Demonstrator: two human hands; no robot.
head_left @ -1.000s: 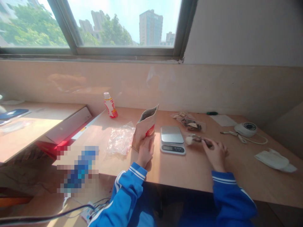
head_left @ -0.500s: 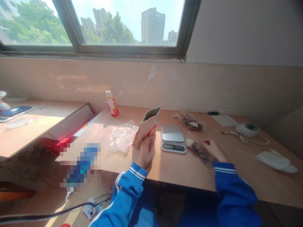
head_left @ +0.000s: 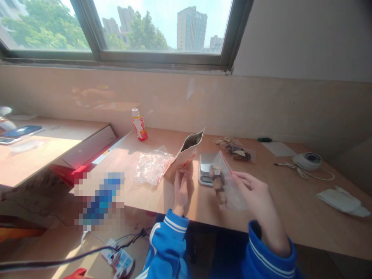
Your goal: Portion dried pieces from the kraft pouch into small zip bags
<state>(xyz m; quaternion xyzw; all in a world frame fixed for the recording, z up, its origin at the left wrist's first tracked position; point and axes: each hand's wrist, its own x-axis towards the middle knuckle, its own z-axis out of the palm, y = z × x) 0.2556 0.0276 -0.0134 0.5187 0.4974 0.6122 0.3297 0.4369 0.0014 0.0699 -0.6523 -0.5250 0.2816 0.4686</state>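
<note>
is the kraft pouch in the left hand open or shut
Open: the mouth of the kraft paper pouch gapes at the top, showing its dark inside, while the left hand holds the pouch lower down.

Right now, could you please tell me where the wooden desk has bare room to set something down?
The wooden desk is bare between the right hand and the white cloth, and behind the clear plastic bag beside the small bottle. It is crowded around the digital scale, where the paper pouch and zip bag are held.
</note>
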